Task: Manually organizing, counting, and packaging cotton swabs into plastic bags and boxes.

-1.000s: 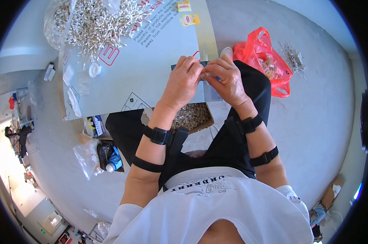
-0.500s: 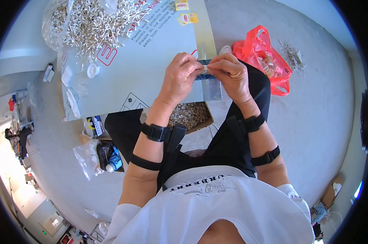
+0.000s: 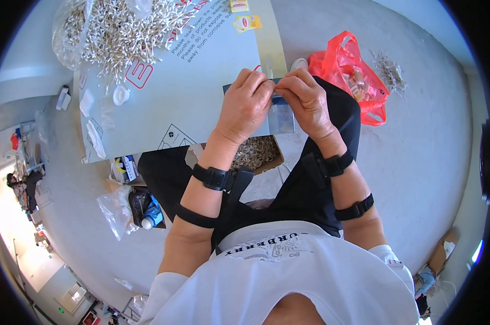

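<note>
Seemingly midway: red translucent plastic bag (image 3: 334,57) holds pale bundles (image 3: 357,85), loose white swabs (image 3: 131,40) remain; left hand (image 3: 247,105) and right hand (image 3: 308,105) pinch something hidden.

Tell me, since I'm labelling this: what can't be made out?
In the head view:
Anything between the left hand and right hand: hidden by those hands.
Pile of white sticks: far end cut off by the top edge.
Box: far part hidden by the tabletop.
Scraps beside the red bag: too small to identify.
</note>
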`<act>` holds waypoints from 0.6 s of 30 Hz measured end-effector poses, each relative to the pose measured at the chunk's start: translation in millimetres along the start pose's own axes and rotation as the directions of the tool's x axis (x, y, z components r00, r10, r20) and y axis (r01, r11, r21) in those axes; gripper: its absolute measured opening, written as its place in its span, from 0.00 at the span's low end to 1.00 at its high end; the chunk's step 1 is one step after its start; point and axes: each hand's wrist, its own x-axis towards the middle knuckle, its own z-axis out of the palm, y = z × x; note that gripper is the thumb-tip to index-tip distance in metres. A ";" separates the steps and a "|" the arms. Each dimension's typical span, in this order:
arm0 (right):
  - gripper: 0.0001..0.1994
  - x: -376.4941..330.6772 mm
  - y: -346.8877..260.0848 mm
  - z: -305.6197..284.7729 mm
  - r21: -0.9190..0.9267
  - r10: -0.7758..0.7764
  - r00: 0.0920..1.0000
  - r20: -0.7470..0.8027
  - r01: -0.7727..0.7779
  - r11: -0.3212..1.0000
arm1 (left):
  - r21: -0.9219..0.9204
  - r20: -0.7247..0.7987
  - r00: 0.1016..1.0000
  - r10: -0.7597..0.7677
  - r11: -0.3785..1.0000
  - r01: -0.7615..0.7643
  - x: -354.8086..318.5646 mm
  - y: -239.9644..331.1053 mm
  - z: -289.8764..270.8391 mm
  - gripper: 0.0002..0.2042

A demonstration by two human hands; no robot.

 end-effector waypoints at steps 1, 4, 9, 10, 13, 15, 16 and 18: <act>0.06 0.5 -0.7 0.2 -0.064 -0.049 0.999 0.002 0.049 0.997 | 0.045 -0.011 1.000 0.026 0.999 -0.026 1.2 1.6 0.3 0.09; 0.04 4.4 -0.8 -1.6 -0.137 -0.100 0.995 0.025 0.103 0.985 | 0.079 0.044 0.998 0.037 0.996 -0.040 7.1 2.6 -0.6 0.10; 0.04 7.0 -1.6 3.0 -0.060 -0.079 0.997 -0.005 0.079 0.995 | 0.042 -0.043 0.999 -0.009 0.999 0.010 -0.9 -9.2 -4.0 0.09; 0.04 6.8 -1.6 3.1 -0.046 -0.076 0.997 0.004 0.077 0.996 | 0.034 -0.049 0.998 -0.030 0.999 0.032 -2.7 -11.1 -6.0 0.09; 0.04 7.7 -0.9 4.3 -0.059 -0.089 0.996 0.003 0.089 0.994 | 0.043 -0.063 0.996 -0.062 0.997 0.064 -9.4 -17.4 -10.3 0.10; 0.04 8.3 -1.1 4.1 -0.052 -0.086 0.996 -0.008 0.086 0.995 | 0.055 -0.075 0.994 -0.079 0.995 0.083 -14.3 -21.5 -14.3 0.10; 0.04 8.0 -0.7 3.2 -0.046 -0.080 0.997 -0.019 0.079 0.996 | 0.021 -0.089 0.988 -0.129 0.991 0.131 -17.0 -23.2 -17.5 0.10; 0.04 7.6 0.9 -2.2 -0.038 -0.036 0.999 -0.007 0.036 0.999 | -0.015 -0.100 0.979 -0.179 0.984 0.178 -16.4 -19.1 -17.8 0.10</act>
